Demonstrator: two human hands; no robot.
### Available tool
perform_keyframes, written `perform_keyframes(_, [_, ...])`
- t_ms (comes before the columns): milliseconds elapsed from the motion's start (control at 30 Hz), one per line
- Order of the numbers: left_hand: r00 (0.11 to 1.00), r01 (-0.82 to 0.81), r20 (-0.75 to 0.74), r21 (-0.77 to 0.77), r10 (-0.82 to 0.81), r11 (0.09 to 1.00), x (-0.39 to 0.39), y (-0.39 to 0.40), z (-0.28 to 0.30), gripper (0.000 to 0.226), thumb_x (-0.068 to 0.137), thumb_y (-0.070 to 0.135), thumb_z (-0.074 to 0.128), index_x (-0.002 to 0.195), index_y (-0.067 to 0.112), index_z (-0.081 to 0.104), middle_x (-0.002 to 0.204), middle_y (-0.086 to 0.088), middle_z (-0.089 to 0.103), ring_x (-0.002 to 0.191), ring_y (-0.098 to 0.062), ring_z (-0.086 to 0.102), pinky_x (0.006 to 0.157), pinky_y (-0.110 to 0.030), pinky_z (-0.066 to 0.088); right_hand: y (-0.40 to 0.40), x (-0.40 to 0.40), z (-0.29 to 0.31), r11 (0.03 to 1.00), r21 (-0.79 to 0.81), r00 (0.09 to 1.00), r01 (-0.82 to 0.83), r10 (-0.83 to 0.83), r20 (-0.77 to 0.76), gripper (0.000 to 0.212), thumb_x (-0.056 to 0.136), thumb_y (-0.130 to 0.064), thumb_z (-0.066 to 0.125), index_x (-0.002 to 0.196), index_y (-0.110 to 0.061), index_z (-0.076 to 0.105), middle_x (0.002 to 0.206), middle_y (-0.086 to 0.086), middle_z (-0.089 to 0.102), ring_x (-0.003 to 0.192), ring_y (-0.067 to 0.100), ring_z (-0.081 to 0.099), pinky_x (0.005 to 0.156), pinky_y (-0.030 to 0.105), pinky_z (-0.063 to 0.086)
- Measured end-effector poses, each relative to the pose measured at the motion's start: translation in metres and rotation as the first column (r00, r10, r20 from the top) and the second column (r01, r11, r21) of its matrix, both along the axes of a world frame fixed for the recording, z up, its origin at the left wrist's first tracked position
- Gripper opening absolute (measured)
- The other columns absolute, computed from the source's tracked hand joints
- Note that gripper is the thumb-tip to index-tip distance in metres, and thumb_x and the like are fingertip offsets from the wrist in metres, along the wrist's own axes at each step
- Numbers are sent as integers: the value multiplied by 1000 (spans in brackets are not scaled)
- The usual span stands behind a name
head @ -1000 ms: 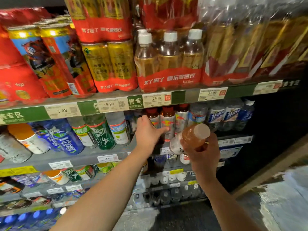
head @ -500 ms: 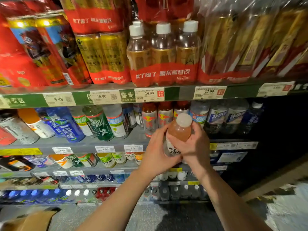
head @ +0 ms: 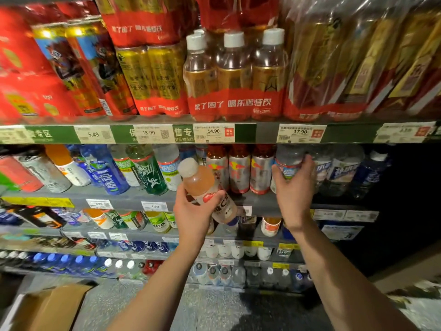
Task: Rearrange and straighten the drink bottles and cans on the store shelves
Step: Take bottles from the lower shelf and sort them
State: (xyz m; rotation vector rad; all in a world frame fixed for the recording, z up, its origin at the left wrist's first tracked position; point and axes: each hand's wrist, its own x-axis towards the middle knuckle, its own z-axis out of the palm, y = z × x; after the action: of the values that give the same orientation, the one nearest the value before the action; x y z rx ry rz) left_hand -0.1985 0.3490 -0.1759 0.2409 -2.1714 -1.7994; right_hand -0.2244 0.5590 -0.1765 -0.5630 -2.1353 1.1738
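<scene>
Across the middle of the frame runs the second shelf (head: 133, 199), lined with upright bottles and cans. At centre, in front of that shelf, the left hand (head: 193, 212) has its grip closed round a peach-coloured bottle (head: 205, 187), white cap tilted toward upper left. Right of centre, the right hand (head: 294, 187) wraps a partly open grip round a clear bottle with a blue label (head: 287, 163) standing on the shelf.
</scene>
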Motion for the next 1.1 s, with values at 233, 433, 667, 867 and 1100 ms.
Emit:
perform_keyframes(233, [1000, 2, -22, 32, -1, 999, 8, -11, 4, 56, 66, 29, 92, 112, 20, 62, 101, 4, 72, 93, -8, 69, 79, -23, 57, -1, -16, -4, 992, 87, 996, 93, -94, 9, 84, 76, -42, 82, 136, 3, 44, 134, 22, 46, 126, 35, 44, 102, 41, 42])
perform_keyframes(433, [998, -28, -47, 64, 31, 998, 8, -31, 1, 53, 68, 21, 92, 112, 17, 63, 100, 1, 73, 89, -8, 69, 75, -17, 54, -2, 0, -4, 992, -108, 991, 61, -73, -109, 67, 74, -39, 85, 127, -17, 52, 121, 0, 65, 106, 14, 62, 87, 18, 47])
perform_keyframes(667, [997, -44, -50, 117, 51, 992, -8, -75, -4, 50, 68, 21, 92, 109, 19, 64, 97, 4, 74, 86, -7, 69, 77, -18, 53, -43, 49, 4, 989, -143, 982, -27, -1, -191, 70, 68, -20, 90, 125, -27, 50, 113, -7, 59, 93, -11, 55, 76, -3, 39])
perform_keyframes(867, [999, 17, -35, 136, -13, 991, -26, -122, -4, 49, 68, 18, 92, 108, 21, 64, 96, 6, 73, 84, -2, 69, 73, -14, 52, -117, 51, 19, 988, -130, 975, -80, 51, -218, 78, 63, -56, 85, 126, -25, 52, 117, -7, 64, 103, 9, 62, 86, 29, 56])
perform_keyframes(1100, [992, 127, -29, 147, -124, 981, -50, -183, 0, 48, 67, 14, 92, 102, 27, 62, 93, 8, 72, 80, 4, 67, 71, -9, 49, -213, 6, -4, 972, -151, 971, -177, 148, -186, 71, 69, -49, 85, 129, -49, 47, 122, -11, 63, 113, 11, 62, 94, 39, 55])
